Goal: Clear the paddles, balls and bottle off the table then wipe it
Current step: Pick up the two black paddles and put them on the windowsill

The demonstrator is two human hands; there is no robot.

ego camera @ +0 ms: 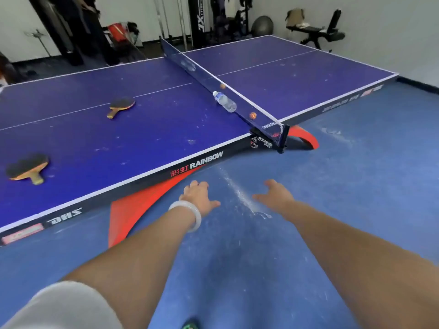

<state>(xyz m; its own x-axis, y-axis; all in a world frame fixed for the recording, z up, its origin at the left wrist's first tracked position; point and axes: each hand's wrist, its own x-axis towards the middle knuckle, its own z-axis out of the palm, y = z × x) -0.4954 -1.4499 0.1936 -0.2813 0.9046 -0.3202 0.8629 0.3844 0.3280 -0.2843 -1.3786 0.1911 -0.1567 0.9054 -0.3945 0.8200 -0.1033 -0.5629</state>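
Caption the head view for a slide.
Empty left hand and right hand hover beside blue ping-pong table bearing two black wooden paddles, a clear plastic bottle, two orange balls.

We see a blue-purple tabletop (147,129) with white lines, scuffed with pale smudges. Two paddles lie flat on its near half, well apart. The near paddle (27,166) is black-faced and lies far to our left, its wooden handle pointing toward us. The far paddle (122,103) lies close to the centre line, handle angled down and left, a red edge showing. A clear plastic water bottle (225,101) with a white cap lies on its side along the net (204,74). One orange ball (222,86) sits just past the cap, and a second orange ball (253,115) sits by the net's near end
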